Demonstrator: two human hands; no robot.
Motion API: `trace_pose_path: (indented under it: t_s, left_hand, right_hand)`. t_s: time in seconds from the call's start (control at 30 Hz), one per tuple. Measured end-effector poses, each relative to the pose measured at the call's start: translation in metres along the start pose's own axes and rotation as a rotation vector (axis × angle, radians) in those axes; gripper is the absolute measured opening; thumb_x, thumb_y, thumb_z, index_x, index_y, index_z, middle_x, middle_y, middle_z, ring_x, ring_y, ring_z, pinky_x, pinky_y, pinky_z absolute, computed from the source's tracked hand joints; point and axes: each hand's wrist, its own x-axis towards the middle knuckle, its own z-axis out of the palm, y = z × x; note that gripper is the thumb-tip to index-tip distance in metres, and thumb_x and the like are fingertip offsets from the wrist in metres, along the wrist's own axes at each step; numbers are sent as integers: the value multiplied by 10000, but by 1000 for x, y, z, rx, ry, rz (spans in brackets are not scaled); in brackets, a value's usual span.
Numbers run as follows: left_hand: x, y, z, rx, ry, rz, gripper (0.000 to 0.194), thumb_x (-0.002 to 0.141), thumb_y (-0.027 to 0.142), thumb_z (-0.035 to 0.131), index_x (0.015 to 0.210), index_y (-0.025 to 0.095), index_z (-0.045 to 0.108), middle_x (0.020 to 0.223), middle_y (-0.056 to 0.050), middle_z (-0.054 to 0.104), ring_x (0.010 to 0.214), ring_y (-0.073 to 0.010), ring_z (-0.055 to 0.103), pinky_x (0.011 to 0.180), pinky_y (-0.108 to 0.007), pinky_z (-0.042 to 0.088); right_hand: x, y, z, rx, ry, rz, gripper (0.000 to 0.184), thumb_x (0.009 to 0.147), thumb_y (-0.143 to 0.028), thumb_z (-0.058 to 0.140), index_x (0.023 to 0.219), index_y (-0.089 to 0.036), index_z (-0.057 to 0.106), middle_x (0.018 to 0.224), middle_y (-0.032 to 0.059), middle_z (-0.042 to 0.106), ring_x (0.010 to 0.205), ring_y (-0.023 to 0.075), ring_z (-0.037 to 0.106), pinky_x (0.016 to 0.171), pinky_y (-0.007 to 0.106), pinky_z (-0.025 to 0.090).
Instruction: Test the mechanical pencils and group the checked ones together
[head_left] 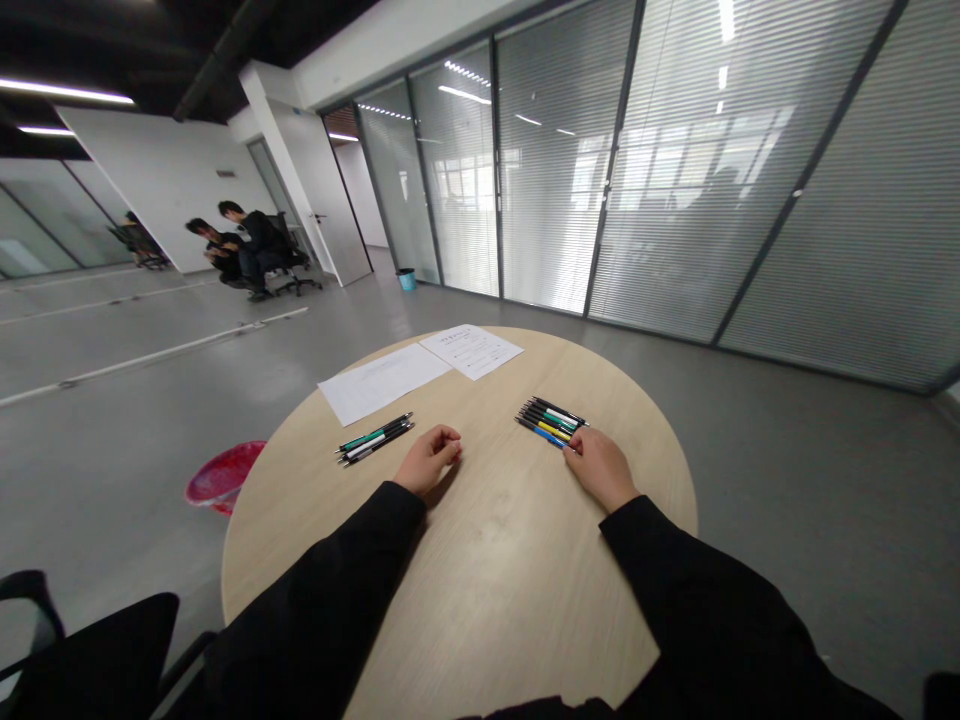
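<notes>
On the right side of the round table (495,560), several pens lie side by side in a slanted row: black, white, green and yellow ones, with a blue pen (541,432) nearest me. My right hand (604,468) is closed, its fingertips pinching the right end of the blue pen and hiding that end. Left of the middle, my left hand (429,460) rests with curled fingers, and nothing shows in it. Just to its left is a smaller group of pens (375,438), green, white and black, lying roughly parallel.
Two printed paper sheets, a left sheet (386,382) and a right sheet (472,350), lie at the table's far edge. A red basin (221,478) stands on the floor at left, a black chair (97,650) at lower left. Two people (251,245) sit or crouch far back.
</notes>
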Motion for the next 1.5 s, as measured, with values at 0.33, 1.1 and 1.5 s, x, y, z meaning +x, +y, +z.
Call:
trace_pose_path:
  t_s: [0.33,1.1,1.5]
  left_hand:
    - [-1,3,1,0,1,-28,291,711,386,713,853,167,584,679,12,611,605,-132,585,609,-275,431]
    - [0,-1,0,31,-29,-10,301,746,411,670,880,164,561,691,22,592,616,-127,580,616,-274,428]
    - [1,-4,-1,73,-37,17,272,765,400,657,861,163,565,672,8,606,605,-129,570,601,-272,428]
  right_hand:
    - [1,-2,-1,-13,10,8,93,835,-225,597,750,-194,574,809,48,634,755,182,561,640,275,336]
    - [3,2,4,-9,8,24,93,838,-223,603,759,-187,569,801,40,623,751,169,551,638,264,316]
    - [3,0,3,-2,22,23,103,843,-233,589,756,-190,555,770,30,611,710,164,531,623,265,308]
